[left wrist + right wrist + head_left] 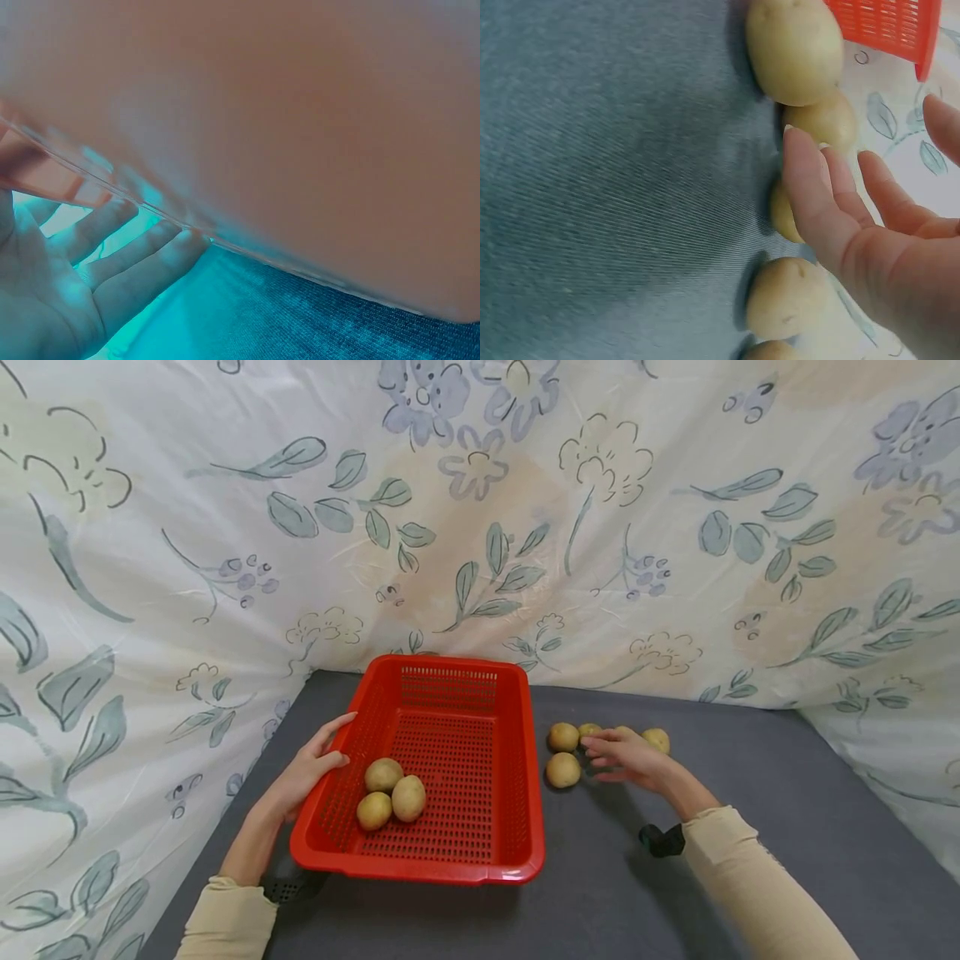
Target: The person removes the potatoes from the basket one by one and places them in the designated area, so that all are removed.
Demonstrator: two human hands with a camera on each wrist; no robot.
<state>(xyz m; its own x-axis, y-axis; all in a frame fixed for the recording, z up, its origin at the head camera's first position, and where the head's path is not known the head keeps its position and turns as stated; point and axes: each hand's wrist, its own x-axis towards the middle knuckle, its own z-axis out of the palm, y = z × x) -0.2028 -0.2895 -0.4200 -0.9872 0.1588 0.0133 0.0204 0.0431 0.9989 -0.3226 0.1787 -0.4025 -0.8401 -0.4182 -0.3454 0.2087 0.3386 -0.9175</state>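
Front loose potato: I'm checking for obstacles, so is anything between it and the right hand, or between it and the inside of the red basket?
Nothing visible stands between the right hand and the front loose potato. On the way into the red basket, only the raised side wall facing it stands between.

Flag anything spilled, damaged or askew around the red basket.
Nothing stands out: the red basket looks unbroken, three potatoes lie together inside it, and the other potatoes rest on the grey table beside it.
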